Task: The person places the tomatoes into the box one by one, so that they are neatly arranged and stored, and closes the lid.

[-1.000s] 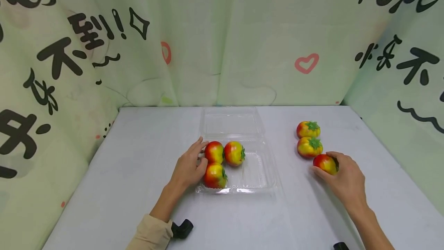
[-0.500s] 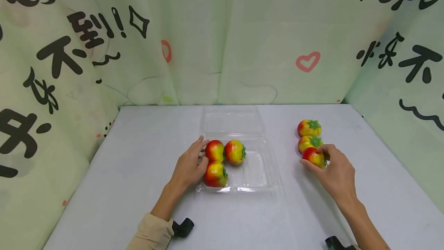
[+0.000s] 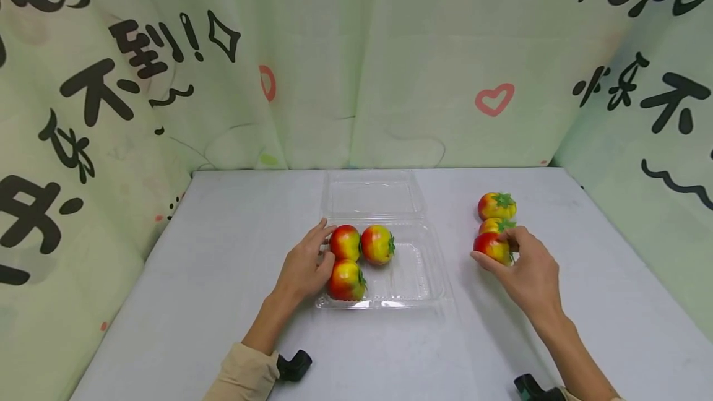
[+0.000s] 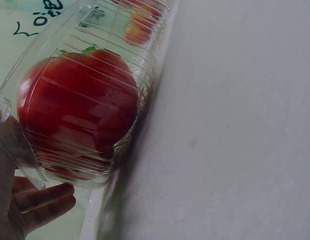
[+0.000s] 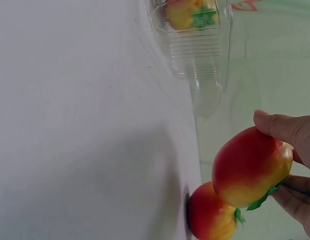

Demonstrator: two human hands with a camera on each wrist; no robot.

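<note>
My right hand (image 3: 531, 274) pinches a red-and-yellow fruit (image 3: 491, 247) with a green leafy top between thumb and fingers. In the right wrist view this fruit (image 5: 251, 167) hangs raised above the table, overlapping another fruit (image 5: 209, 212) behind it. A clear plastic container (image 3: 409, 271) lies with its lid folded back. Three similar fruits sit in its left part: a back-left one (image 3: 345, 242), one to its right (image 3: 377, 244) and a near one (image 3: 346, 280). At the container's left edge rests my left hand (image 3: 303, 270), fingers loosely spread against the rim, gripping no fruit.
Right of the container, two fruits stand in a row on the white table (image 3: 211, 277): a back one (image 3: 496, 206) and one (image 3: 497, 225) partly hidden by the held fruit. The clear lid (image 3: 372, 195) lies behind the container. A printed curtain (image 3: 412, 79) encloses the table.
My right hand has moved leftward and slightly away from me, carrying the fruit in front of the second fruit in the row. The left hand and the container stay put.
</note>
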